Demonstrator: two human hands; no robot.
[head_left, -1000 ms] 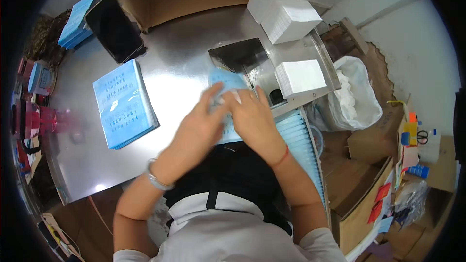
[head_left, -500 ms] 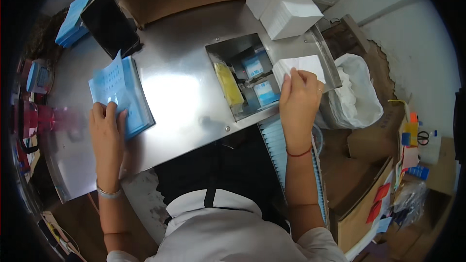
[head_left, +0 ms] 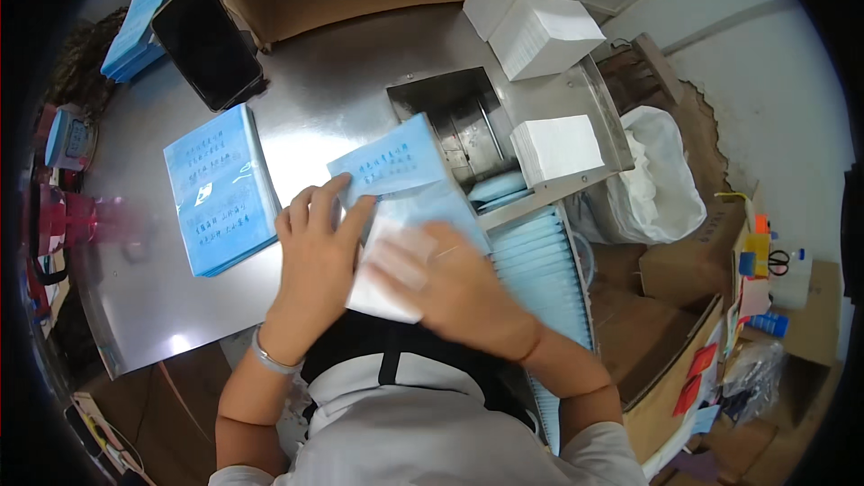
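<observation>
Near the table's front edge, my left hand pinches a printed blue plastic pouch at its left side. My right hand, smeared by motion, holds folded white paper, which looks like napkins, against the pouch's lower part. Whether the paper is inside the pouch I cannot tell. To the left lies a stack of the same blue pouches. A stack of white folded napkins sits on the right of the table, beyond my right hand.
A rectangular opening is cut into the metal table. Blue packets fill a box beneath the right edge. Taller white napkin stacks, a black tablet-like device, a cardboard box and a lined bin stand around.
My left hand has moved right from the pouch stack with one pouch. My right hand has come left from the napkin stack with white paper. The yellow packet in the opening no longer shows.
</observation>
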